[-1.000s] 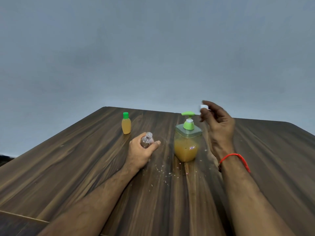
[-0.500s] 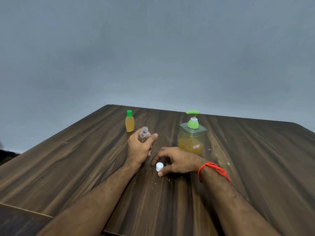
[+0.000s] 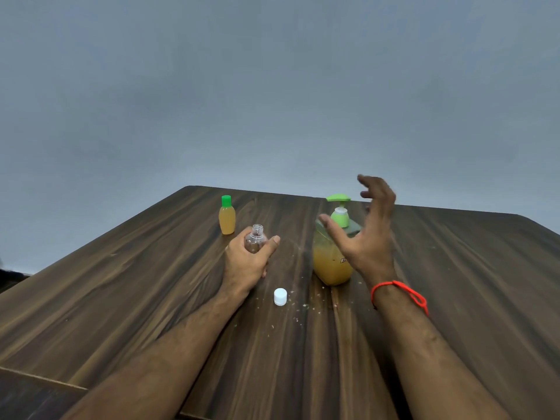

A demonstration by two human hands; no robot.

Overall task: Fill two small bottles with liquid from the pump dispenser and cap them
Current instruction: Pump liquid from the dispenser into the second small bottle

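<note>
My left hand grips a small clear empty bottle with no cap, upright on the wooden table. Its white cap lies on the table just right of my left wrist. The pump dispenser, green-topped and holding orange liquid, stands to the right. My right hand hovers in front of the dispenser with fingers spread, holding nothing; it hides part of the dispenser body. A second small bottle, full of orange liquid and closed with a green cap, stands at the back left.
Small pale crumbs are scattered on the table around the white cap and the dispenser's base. The table's far edge runs just behind the dispenser, and a grey wall fills the background.
My right hand set the white cap down on the table, let go and rose toward the pump dispenser. My left hand kept its hold on the empty bottle.
</note>
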